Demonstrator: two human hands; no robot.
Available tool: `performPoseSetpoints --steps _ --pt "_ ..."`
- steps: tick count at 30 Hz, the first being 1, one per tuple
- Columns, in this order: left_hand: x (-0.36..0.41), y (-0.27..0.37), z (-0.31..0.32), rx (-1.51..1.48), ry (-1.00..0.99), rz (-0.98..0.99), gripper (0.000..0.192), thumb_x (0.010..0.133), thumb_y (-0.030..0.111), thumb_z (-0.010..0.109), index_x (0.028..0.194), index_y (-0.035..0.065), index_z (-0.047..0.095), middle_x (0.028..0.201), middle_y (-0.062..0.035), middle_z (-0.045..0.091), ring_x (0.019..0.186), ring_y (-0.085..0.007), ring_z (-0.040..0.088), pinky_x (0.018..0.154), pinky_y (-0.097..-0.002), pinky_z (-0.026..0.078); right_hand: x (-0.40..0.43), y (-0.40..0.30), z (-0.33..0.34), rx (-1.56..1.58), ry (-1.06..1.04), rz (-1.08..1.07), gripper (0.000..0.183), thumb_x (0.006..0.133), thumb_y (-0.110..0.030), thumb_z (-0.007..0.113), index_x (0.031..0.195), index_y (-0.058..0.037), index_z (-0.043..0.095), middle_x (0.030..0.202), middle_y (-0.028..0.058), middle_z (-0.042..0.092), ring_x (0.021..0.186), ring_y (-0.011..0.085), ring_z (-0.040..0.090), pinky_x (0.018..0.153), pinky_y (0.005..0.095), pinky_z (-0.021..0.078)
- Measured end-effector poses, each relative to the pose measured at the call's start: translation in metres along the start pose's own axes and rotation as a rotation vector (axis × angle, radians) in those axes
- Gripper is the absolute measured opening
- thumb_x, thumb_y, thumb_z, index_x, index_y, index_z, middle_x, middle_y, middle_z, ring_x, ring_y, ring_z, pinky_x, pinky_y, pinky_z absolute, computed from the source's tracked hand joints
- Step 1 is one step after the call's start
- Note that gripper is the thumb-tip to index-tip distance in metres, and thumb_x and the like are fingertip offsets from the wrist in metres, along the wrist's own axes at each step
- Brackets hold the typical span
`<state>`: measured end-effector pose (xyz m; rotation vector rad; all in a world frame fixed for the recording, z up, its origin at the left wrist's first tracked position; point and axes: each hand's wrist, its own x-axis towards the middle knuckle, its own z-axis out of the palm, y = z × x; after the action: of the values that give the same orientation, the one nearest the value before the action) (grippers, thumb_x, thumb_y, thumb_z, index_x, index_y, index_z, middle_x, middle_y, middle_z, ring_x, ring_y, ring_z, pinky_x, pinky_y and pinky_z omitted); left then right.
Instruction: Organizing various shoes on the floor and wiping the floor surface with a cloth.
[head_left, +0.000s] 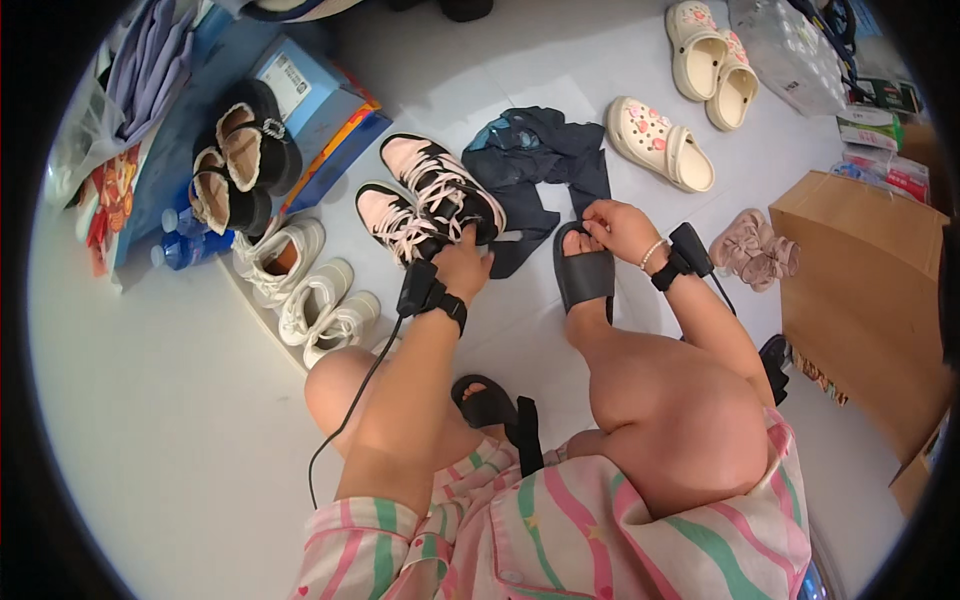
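Observation:
My left hand (463, 268) is at the heel end of a pair of pink and black lace-up sneakers (431, 176), fingers on the heel of the farther one; whether it grips is unclear. My right hand (622, 229) is bent low over the toes of my foot in a black slide sandal (589, 276), fingertips together; what they hold, if anything, is hidden. A crumpled dark cloth (525, 161) lies on the floor between the sneakers and a cream clog with charms (652, 142). Both wrists carry black strapped devices.
White sneakers (311, 296) and black fleece-lined shoes (244, 154) stand left, the latter beside a blue shoebox (304, 94). A pair of cream clogs (705, 64) sits at the upper right. Small pink shoes (754, 251) are beside a large cardboard box (862, 292). Cables trail from the wrist devices.

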<state>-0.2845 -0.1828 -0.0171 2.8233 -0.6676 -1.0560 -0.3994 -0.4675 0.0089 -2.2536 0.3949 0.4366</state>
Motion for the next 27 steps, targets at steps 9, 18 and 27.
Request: performPoseSetpoints --steps 9,18,27 --pt "-0.043 -0.019 -0.114 -0.531 0.318 -0.107 0.063 0.084 0.062 0.067 0.104 0.0025 0.071 0.088 -0.0197 0.072 0.088 -0.0334 0.070 0.078 -0.0416 0.053 0.022 -0.017 0.012 -0.212 0.122 -0.237 0.042 0.078 -0.025 0.078 0.115 -0.0119 0.064 0.131 0.0112 0.055 0.120 0.0352 0.053 0.091 0.0459 0.0505" --pt "-0.131 -0.094 -0.177 -1.629 0.059 -0.265 0.054 0.103 0.040 0.050 0.135 -0.0022 0.051 0.129 -0.0152 0.063 0.114 -0.0230 0.063 0.098 -0.0355 0.050 0.085 -0.070 0.040 -0.672 -0.211 -0.182 0.111 0.054 -0.055 0.089 0.150 -0.0440 0.034 0.166 0.0000 0.004 0.144 0.0568 0.002 0.097 0.0861 0.0253" --pt "-0.157 -0.139 -0.167 -1.935 0.160 -0.133 0.057 0.100 0.041 0.055 0.141 0.0025 0.048 0.133 -0.0131 0.060 0.120 -0.0242 0.059 0.101 -0.0365 0.048 0.143 0.021 0.005 -0.703 0.157 -0.234 0.045 0.073 -0.016 0.074 0.116 -0.0176 0.063 0.136 0.0046 0.052 0.115 0.0433 0.055 0.092 0.0468 0.0515"
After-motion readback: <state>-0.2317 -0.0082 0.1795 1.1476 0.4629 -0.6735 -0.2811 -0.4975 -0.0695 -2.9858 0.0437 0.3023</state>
